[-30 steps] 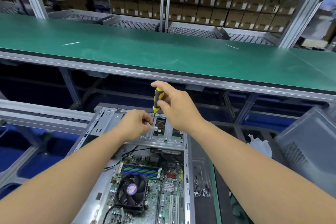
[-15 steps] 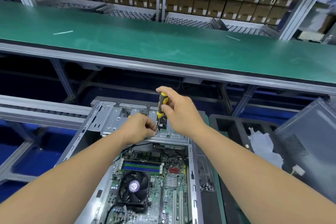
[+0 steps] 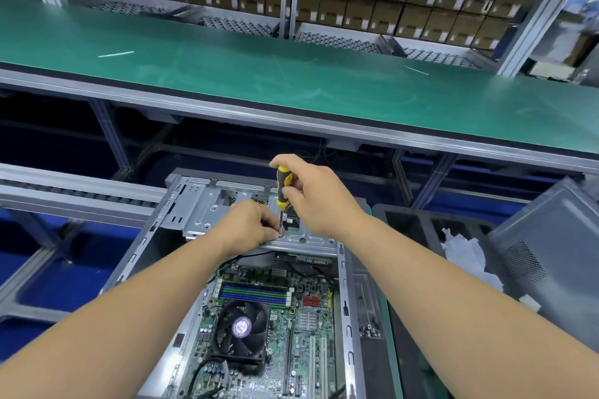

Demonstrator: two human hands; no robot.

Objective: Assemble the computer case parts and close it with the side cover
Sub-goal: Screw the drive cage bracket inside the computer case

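Across the far side runs a long green table [image 3: 291, 74], with shelves of brown cardboard boxes [image 3: 389, 10] behind it. Nearer and lower lies the open computer case [image 3: 194, 197], on its side with its interior facing up. To its right a grey side cover [image 3: 551, 253] leans beside a dark foam tray [image 3: 418, 227] that holds crumpled white plastic [image 3: 463, 249]. Inside the case sits the green motherboard [image 3: 311, 334], with a black cooler fan [image 3: 241, 330] at its near left and blue and green memory slots [image 3: 252, 293] just beyond the fan. At the far end of the case a silver drive bracket [image 3: 207, 217] spans its width. Both hands work over this bracket. The right hand [image 3: 317, 197] grips the yellow and black handle of a screwdriver [image 3: 283, 186], held nearly upright with its tip down on the bracket. The left hand [image 3: 249, 223] is curled, its fingertips [image 3: 275, 228] pinching at the screwdriver's shaft near the tip; whether they also hold a screw there is too small to tell. A few small screws [image 3: 371, 330] lie in a clear tray just right of the case wall.
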